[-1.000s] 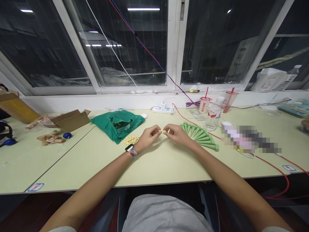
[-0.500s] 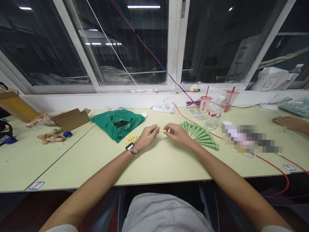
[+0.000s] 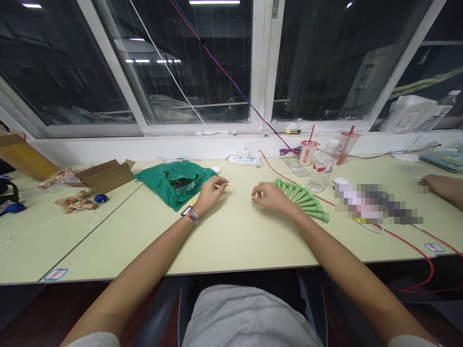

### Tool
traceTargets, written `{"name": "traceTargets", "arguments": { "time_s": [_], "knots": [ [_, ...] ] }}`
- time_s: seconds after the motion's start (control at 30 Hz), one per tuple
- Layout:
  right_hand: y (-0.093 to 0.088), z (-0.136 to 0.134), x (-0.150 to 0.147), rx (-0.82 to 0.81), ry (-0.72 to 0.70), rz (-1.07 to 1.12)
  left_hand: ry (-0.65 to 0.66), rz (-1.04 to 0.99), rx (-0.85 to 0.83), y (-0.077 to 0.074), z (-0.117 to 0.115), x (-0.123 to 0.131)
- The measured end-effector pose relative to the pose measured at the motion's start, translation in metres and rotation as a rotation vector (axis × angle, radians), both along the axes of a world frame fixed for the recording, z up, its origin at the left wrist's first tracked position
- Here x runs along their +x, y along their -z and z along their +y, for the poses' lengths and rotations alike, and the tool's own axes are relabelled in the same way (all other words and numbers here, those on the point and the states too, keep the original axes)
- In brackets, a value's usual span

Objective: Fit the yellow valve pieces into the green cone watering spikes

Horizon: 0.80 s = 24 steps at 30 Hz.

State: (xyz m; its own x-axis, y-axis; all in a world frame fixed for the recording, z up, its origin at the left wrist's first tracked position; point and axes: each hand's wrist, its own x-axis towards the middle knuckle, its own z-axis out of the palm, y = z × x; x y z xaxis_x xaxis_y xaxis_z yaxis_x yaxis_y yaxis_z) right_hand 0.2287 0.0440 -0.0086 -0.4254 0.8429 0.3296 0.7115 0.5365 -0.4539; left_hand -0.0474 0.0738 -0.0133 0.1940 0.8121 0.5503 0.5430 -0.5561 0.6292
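My left hand [image 3: 211,195], closed in a pinch, holds a small yellow piece [image 3: 230,184] that sticks out past the fingertips. Behind that wrist, a pile of small yellow pieces [image 3: 193,203] is mostly hidden. My right hand [image 3: 270,196] is also pinched, with a bit of yellow showing at its fingertips, too small to make out in shape. Just under it another thin yellow piece [image 3: 259,208] shows. Green tapered sticks [image 3: 304,198], several of them, lie fanned out beside my right hand. A torn green plastic bag [image 3: 159,185] lies beyond my left hand.
A water bottle [image 3: 321,168] and two drink cups, one white and red [image 3: 308,153], stand behind the green sticks. A power strip [image 3: 240,160] lies by the wall. Red cable [image 3: 405,242] crosses the right side. Cardboard box [image 3: 104,177] and wooden pieces [image 3: 77,201] lie left. Another person's hand [image 3: 439,185] rests far right.
My hands were close together at one yellow piece. They have moved apart, the left one leftward with a yellow piece, the right one slightly rightward. The other person's hand shifted right.
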Motion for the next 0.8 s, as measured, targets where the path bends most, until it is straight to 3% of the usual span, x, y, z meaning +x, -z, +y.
{"name": "traceTargets", "arguments": {
  "time_s": [0.17, 0.3, 0.5, 0.63, 0.8],
  "knots": [
    [-0.001, 0.001, 0.009, -0.132, 0.024, -0.096, -0.132, 0.180, -0.081, 0.007, 0.011, -0.014],
    [-0.001, 0.002, 0.012, -0.195, 0.004, -0.114, -0.133, 0.234, -0.110, 0.007, 0.012, -0.018],
    [-0.002, 0.000, 0.012, -0.231, -0.009, -0.115, -0.132, 0.285, -0.102, 0.005, 0.011, -0.018],
    [-0.006, -0.002, 0.012, -0.164, 0.009, -0.079, -0.154, 0.317, -0.081, 0.006, 0.012, -0.018],
    [-0.008, -0.003, 0.011, -0.151, 0.028, -0.062, 0.008, 0.390, -0.013, 0.008, 0.014, -0.017]
  ]
}}
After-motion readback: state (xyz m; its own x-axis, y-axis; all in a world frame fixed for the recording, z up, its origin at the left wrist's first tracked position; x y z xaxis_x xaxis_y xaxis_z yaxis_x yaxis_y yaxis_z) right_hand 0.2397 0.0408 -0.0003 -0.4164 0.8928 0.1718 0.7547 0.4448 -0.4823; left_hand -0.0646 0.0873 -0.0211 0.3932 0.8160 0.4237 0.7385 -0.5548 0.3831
